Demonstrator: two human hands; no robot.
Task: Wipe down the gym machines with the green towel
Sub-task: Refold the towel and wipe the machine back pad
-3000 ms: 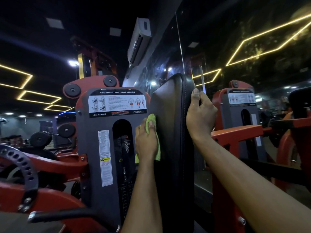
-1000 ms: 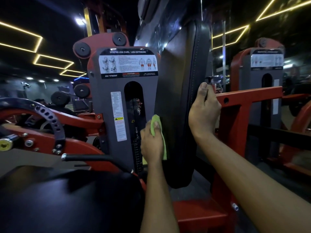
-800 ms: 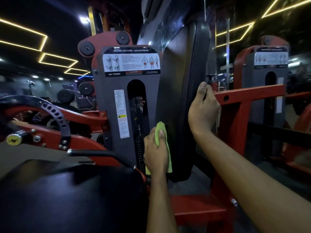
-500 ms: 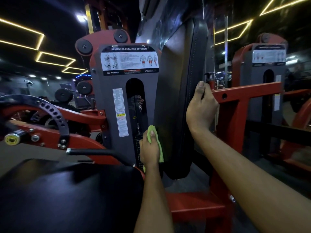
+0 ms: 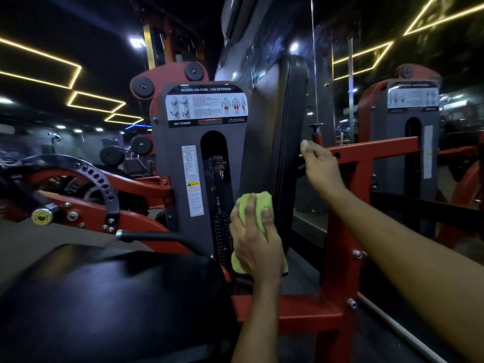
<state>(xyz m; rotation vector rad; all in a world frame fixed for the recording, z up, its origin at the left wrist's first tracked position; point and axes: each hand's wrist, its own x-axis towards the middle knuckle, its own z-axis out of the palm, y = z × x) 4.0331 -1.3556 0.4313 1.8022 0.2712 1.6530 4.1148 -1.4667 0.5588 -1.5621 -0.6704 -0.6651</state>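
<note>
Green terry cloth, soft and bunched into a thick wad, is the green towel [image 5: 258, 204]. It sits against the lower front face of the upright back pad [image 5: 277, 142], just above where that pad meets the seat. The left hand [image 5: 255, 242] grips the towel from behind. Its fingers [image 5: 250, 209] are slightly spread and curled over the top of the wad, and a flap of cloth hangs out below the palm.

The back pad is tall, narrow and smooth black vinyl, with a stitched seam running down its side edge. The right hand [image 5: 320, 166] is at the pad's rear edge with the thumb tip against it. Its fingers are curled, but blur hides whether they clasp the pad.

The seat pad [image 5: 104, 297] fills the lower left, glossy, black and rounded. Behind the towel stands a matte grey weight-stack shroud [image 5: 178, 163] with an arched slot. It carries a white instruction placard [image 5: 207, 107] headed "SEATED LEG CURL / LEG EXTESION". A red tubular steel frame [image 5: 337, 231] crosses under the right forearm. At left are a black perforated adjustment arc [image 5: 97, 176], a yellow knob [image 5: 40, 217] and a black lever [image 5: 146, 235] with a chrome tip. A wall mirror [image 5: 392, 48] on the right reflects the machine and the yellow ceiling light strips.
</note>
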